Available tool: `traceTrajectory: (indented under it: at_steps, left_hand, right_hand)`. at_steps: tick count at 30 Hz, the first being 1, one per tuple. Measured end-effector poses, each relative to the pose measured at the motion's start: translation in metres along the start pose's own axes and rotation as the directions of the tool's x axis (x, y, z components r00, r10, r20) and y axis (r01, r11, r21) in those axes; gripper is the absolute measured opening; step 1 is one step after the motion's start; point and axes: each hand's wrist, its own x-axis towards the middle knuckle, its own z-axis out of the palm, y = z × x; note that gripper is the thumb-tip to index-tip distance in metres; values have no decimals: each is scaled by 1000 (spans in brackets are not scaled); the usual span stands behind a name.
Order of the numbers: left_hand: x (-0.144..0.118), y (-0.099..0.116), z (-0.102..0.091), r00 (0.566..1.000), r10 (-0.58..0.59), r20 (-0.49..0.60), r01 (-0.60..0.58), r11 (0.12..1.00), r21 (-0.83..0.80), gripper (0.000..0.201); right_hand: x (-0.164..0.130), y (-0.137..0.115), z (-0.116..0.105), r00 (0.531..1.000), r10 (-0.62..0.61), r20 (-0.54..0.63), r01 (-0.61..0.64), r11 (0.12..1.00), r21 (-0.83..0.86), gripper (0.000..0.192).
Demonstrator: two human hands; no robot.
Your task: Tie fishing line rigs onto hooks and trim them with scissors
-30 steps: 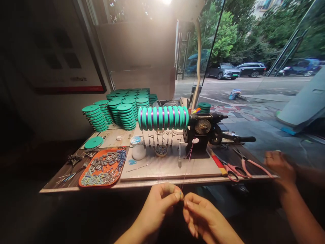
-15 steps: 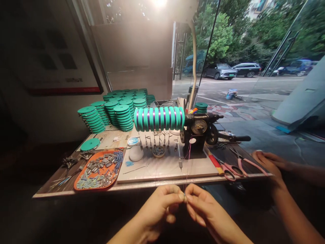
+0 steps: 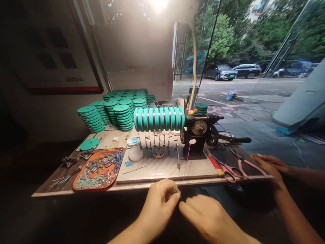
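In the head view, the right hand (image 3: 207, 211) has turned back-side up and come slightly away from the left hand (image 3: 161, 200), which it met half a second ago. The left thumb and forefinger pinch a tiny bluish piece (image 3: 180, 192), just in front of the table's near edge. The right fingers are curled; whether they grip anything, I cannot tell. Beyond, pinkish strands (image 3: 189, 149) hang at the black winding machine (image 3: 199, 128), and an orange tray (image 3: 75, 184) of small parts lies to the left.
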Motion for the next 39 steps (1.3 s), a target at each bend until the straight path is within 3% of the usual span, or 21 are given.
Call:
traceTrajectory:
  at_steps: [3, 6, 11, 14, 16, 19, 21, 24, 26, 27, 29, 31, 32, 34, 35, 36, 37, 39]
  left_hand:
    - [-5, -2, -5, 999, -15, 28, 21, 974, -224, 13]
    - [-6, -4, -11, 993, -62, 101, 100, 899, -426, 18]
    - [-4, -9, -17, 971, -170, 169, 234, 829, -507, 27]
    - [-3, -9, -15, 974, -174, 148, 224, 849, -478, 30]
    - [-4, -7, -11, 987, -146, 69, 162, 902, -400, 29]
    - [-8, -8, -4, 991, 41, -130, -49, 997, -63, 22]
    - [-11, -11, 0, 937, 279, -209, -224, 942, 252, 18]
    - [-11, -17, 2, 764, 614, -198, -394, 687, 611, 20]
    - [-9, -19, 1, 636, 759, -139, -438, 503, 745, 20]
    - [-8, -19, 1, 592, 800, -99, -460, 436, 773, 20]
    - [-6, -19, -1, 555, 831, -32, -521, 378, 766, 20]
    - [-6, -19, -2, 596, 803, -9, -591, 446, 673, 21]
    - [-7, -18, -2, 650, 759, -27, -604, 538, 588, 21]
    - [-7, -17, 0, 825, 557, -96, -507, 804, 310, 17]
    - [-7, -17, 1, 917, 386, -100, -375, 920, 117, 14]
    - [-7, -15, 2, 979, 193, -70, -198, 977, -83, 13]
    - [-7, -14, 3, 1000, 1, -3, -2, 966, -258, 13]
    - [-6, -10, 5, 954, -257, 155, 300, 830, -471, 15]
  right_hand:
    - [40, 15, -9, 974, -81, 209, 49, 987, 154, 23]
    - [68, 28, -10, 920, -84, 383, -18, 967, 255, 16]
    - [72, 34, -5, 904, -65, 422, -76, 948, 310, 21]
    - [66, 33, -4, 912, -25, 410, -119, 939, 322, 21]
    - [63, 32, -4, 914, 38, 405, -180, 931, 318, 21]
    - [63, 31, -4, 899, 181, 400, -317, 898, 305, 21]
    - [65, 32, -5, 875, 273, 398, -405, 864, 298, 20]
    - [70, 34, -6, 837, 354, 417, -493, 818, 296, 18]
    - [77, 36, -5, 817, 368, 444, -523, 797, 302, 15]
    - [80, 37, -5, 810, 368, 457, -532, 789, 307, 15]
    - [87, 39, -4, 803, 360, 474, -538, 781, 317, 13]
    - [88, 38, -6, 809, 350, 473, -532, 778, 335, 13]
    - [85, 38, -9, 811, 348, 471, -532, 773, 346, 12]
    - [69, 35, -16, 864, 342, 369, -477, 792, 382, 12]
    - [58, 33, -20, 907, 328, 263, -410, 826, 386, 13]
    - [44, 31, -23, 948, 292, 125, -318, 875, 365, 13]
    - [29, 29, -24, 975, 220, -21, -203, 929, 311, 14]
    - [3, 24, -22, 987, 68, -148, -43, 985, 166, 16]
